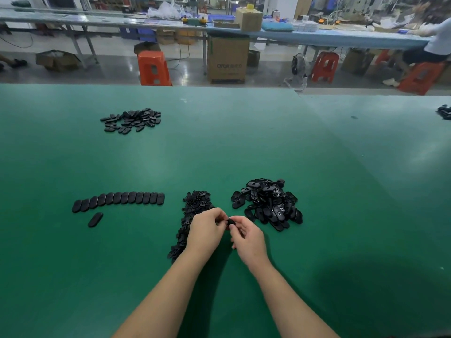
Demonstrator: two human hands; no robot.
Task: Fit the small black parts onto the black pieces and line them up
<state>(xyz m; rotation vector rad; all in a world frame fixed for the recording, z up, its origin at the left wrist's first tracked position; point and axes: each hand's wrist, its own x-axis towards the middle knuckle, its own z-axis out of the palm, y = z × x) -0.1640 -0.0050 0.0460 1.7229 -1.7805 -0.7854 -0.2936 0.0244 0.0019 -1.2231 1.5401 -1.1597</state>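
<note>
My left hand (207,230) and my right hand (246,237) meet above the green table and pinch one black oval piece (231,222) between their fingertips. Most of that piece is hidden by the fingers. A pile of small black parts (192,211) runs behind and under my left hand. To the right lies a heap of black oval pieces (267,203). On the left, several oval pieces stand side by side in a row (119,200). One single oval piece (95,219) lies below the row's left end.
Another loose pile of black ovals (131,120) sits at the far left of the green table (244,142). A few black parts (444,112) show at the right edge. Beyond the table are orange stools (153,68), a cardboard box (228,61) and a seated person (434,45).
</note>
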